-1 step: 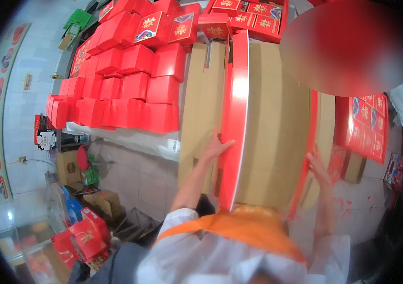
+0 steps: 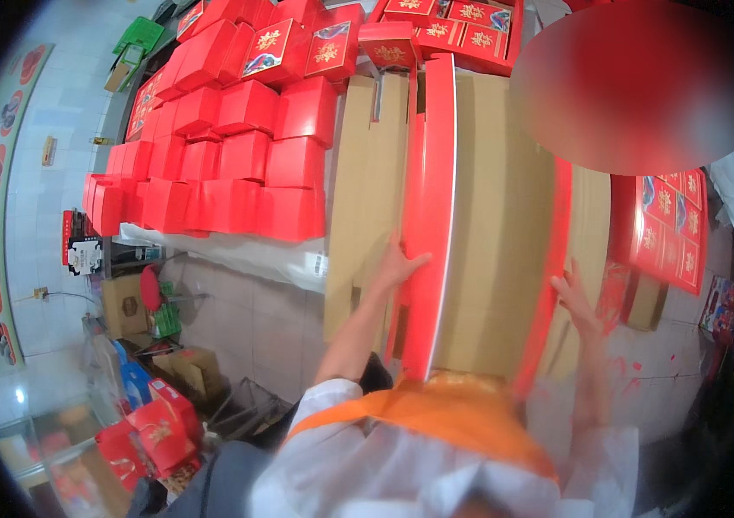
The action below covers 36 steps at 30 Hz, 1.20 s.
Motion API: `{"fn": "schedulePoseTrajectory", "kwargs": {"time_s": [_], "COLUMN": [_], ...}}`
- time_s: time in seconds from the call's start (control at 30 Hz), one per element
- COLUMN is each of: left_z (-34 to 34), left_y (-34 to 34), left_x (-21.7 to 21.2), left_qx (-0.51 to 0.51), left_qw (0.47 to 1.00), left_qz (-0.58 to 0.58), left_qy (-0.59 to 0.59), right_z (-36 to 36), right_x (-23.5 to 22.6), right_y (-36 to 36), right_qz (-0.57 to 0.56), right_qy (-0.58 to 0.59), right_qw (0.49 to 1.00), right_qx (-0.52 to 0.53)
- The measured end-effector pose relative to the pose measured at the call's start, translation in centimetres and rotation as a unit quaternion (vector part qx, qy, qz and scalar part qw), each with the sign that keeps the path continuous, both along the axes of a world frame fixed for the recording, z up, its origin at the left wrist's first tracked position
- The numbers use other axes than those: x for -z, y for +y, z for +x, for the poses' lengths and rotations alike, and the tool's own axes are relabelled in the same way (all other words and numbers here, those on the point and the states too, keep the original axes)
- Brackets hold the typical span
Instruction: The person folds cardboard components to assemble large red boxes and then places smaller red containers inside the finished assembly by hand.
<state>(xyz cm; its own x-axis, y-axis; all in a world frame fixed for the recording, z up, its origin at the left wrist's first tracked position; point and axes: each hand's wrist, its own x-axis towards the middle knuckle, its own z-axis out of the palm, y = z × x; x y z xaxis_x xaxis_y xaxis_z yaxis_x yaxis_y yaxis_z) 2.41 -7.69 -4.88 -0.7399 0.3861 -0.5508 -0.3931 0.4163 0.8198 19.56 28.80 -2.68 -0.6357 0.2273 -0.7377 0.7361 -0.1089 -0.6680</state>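
Far to the left of the left hand, a stack of red boxes [image 2: 211,164] fills the space in close rows, closed and pressed against one another, which keeps the pile square. Below that stack and lower than the left hand, brown cartons [image 2: 129,302] and more loose red boxes [image 2: 155,432] sit on the tiled floor [image 2: 255,319].

The left hand [image 2: 397,266] lies open and flat, fingers spread, against the outer face of the left red flap [image 2: 427,216] of a large box. It grips nothing; the palm presses sideways on the flap, apparently to hold that wall upright. Just beyond this hand, flat brown cardboard sheets [image 2: 367,190] lean against the same side.

Between the two hands lies the large box [image 2: 496,224] itself, an open piece with a brown cardboard inside and red edges, running away from the person's chest toward the far rows of boxes. The orange strap [image 2: 436,414] of the person's clothing hides its near end.

The right hand [image 2: 576,302] is likewise open, fingers extended, resting against the right red flap [image 2: 552,285]. Whether the fingertips curl over the edge cannot be told, as this side is blurred. The two hands oppose each other across the box, which would square its walls.

Right of the right hand, a printed red lid [image 2: 669,229] lies face up, well apart from the work.
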Motion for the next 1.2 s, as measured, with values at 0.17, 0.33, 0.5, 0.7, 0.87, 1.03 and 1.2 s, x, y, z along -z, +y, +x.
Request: {"fn": "schedulePoseTrajectory", "kwargs": {"time_s": [0.17, 0.33, 0.5, 0.7, 0.87, 1.03, 1.2], "left_z": [1.0, 1.0, -1.6, 1.8, 3.5, 5.1, 5.1], "left_y": [4.8, 4.3, -0.8, 4.4, -1.5, -10.5, -10.7], "left_x": [1.3, 2.3, 1.8, 2.9, 1.7, 0.3, -1.3], "left_qx": [0.005, -0.036, -0.058, -0.037, 0.078, 0.425, 0.521], "left_qw": [0.934, 0.916, 0.910, 0.873, 0.878, 0.812, 0.681], "left_qz": [-0.335, -0.358, -0.387, -0.419, -0.205, -0.208, -0.271], "left_qy": [0.123, 0.174, 0.134, 0.247, 0.425, 0.342, 0.438], "right_z": [-2.5, -1.5, -1.5, -1.7, 0.8, 0.1, 0.1], "right_x": [0.7, 7.7, 4.8, 5.9, 10.1, 9.3, 8.6], "right_y": [-3.3, -2.7, -0.6, -3.1, -0.4, 1.3, 1.5], "right_qz": [0.027, 0.405, 0.335, 0.405, 0.475, 0.373, 0.357], "right_qy": [0.147, 0.133, 0.082, -0.038, 0.136, 0.052, 0.108], "right_qw": [0.988, 0.900, 0.939, 0.912, 0.867, 0.924, 0.927], "right_qx": [0.040, -0.093, -0.011, -0.050, -0.065, -0.072, -0.043]}}
